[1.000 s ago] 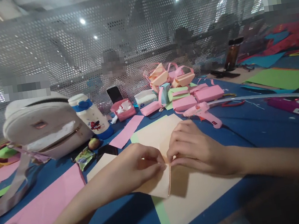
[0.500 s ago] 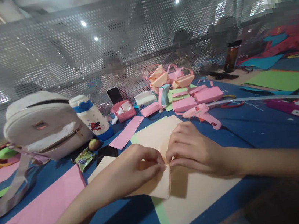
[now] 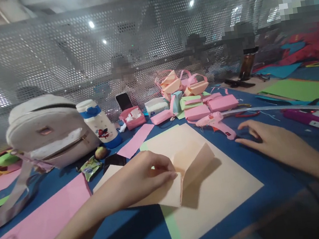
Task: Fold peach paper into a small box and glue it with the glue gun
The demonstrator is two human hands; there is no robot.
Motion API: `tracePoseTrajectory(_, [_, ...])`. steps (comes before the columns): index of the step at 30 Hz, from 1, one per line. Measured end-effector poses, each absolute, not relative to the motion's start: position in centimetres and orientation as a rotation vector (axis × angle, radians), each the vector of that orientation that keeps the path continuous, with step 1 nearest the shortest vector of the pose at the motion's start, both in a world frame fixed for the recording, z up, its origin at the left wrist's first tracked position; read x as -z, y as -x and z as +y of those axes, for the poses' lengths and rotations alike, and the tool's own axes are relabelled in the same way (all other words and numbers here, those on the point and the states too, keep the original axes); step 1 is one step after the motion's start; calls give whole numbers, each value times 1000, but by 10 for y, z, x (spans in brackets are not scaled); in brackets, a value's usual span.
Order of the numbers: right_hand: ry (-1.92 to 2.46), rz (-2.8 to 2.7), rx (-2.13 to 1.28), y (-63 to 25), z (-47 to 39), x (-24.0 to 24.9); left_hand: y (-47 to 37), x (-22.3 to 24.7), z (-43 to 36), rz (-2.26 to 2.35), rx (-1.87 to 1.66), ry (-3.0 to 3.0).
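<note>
My left hand (image 3: 152, 172) pinches a folded piece of peach paper (image 3: 197, 165) near its crease, and one flap of it stands up to the right. Beneath it lie a large peach sheet (image 3: 224, 197) and a light green sheet (image 3: 171, 228) whose edge peeks out. My right hand (image 3: 265, 140) holds nothing; its fingers are apart, close to the handle of a pink hot glue gun (image 3: 216, 123) that rests on the blue table (image 3: 128, 238).
Behind the sheets sit several small folded paper boxes (image 3: 197, 112) and bags. At the left are a white backpack (image 3: 48, 131), a water bottle (image 3: 99, 124) and pink paper (image 3: 43, 223). A purple power strip (image 3: 313, 117) lies right; a perforated metal screen (image 3: 78, 48) stands behind.
My right hand has let go of the folded peach paper and moved right, toward the glue gun. My left hand stays on the paper, whose right flap now shows.
</note>
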State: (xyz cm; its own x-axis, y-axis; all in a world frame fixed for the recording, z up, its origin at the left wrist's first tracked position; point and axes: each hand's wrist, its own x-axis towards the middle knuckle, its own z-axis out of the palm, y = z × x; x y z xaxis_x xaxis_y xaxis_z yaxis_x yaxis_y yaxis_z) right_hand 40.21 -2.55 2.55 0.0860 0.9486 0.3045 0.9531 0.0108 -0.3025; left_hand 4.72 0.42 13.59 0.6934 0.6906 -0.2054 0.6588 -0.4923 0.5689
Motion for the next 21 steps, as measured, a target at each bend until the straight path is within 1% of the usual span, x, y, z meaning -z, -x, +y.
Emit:
tracePoseTrajectory(3, [1951, -1980, -101, -406, -3, -22, -46, -135, 5, 1024, -64, -2299])
tracePoseTrajectory(7, [1937, -2089, -88, -398, 17, -25, -45, -134, 5, 1038, -55, -2326])
tracePoseTrajectory(14, [1762, -2180, -218, -414, 29, -26, -47, -135, 4, 1064, -65, -2291])
tracePoseTrajectory(21, [1786, -2181, -233, -435, 39, -28, -46, -135, 4, 1061, -62, -2295])
